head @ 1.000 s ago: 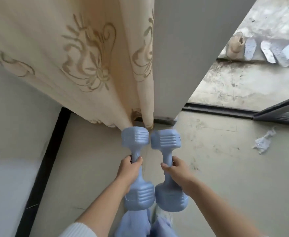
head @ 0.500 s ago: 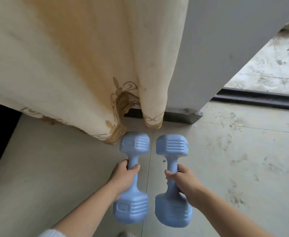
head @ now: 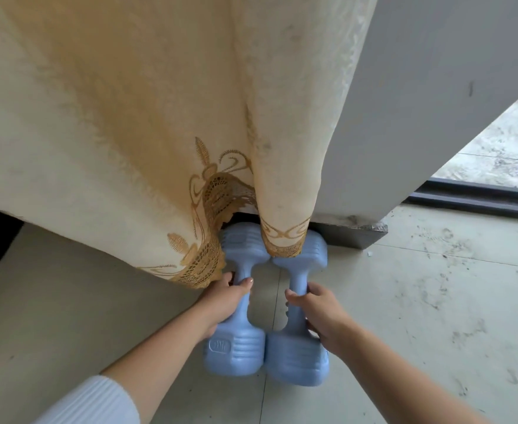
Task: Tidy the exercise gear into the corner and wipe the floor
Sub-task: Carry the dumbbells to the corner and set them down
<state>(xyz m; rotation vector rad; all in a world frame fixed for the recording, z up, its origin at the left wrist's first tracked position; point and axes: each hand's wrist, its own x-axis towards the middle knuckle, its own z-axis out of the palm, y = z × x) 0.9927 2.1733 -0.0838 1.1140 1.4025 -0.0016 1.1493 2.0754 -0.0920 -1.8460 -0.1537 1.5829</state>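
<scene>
Two light-blue dumbbells lie side by side, pointing at the wall. My left hand (head: 225, 301) grips the handle of the left dumbbell (head: 234, 350). Around the handle of the right dumbbell (head: 297, 359) closes my right hand (head: 319, 313). Their far heads are tucked under the hem of a cream curtain (head: 147, 123) and are partly hidden by it. The near heads touch each other low over the tiled floor (head: 420, 301); whether they rest on it I cannot tell.
A grey wall corner (head: 404, 117) with a dark skirting (head: 346, 232) stands right behind the dumbbells. A dark door track (head: 478, 197) runs off to the right, with a stained balcony floor beyond. The tiles on the right are smudged with dirt.
Both dumbbells have moved forward and down toward the wall. Their far heads have slid under the curtain hem. The view has come closer to the corner.
</scene>
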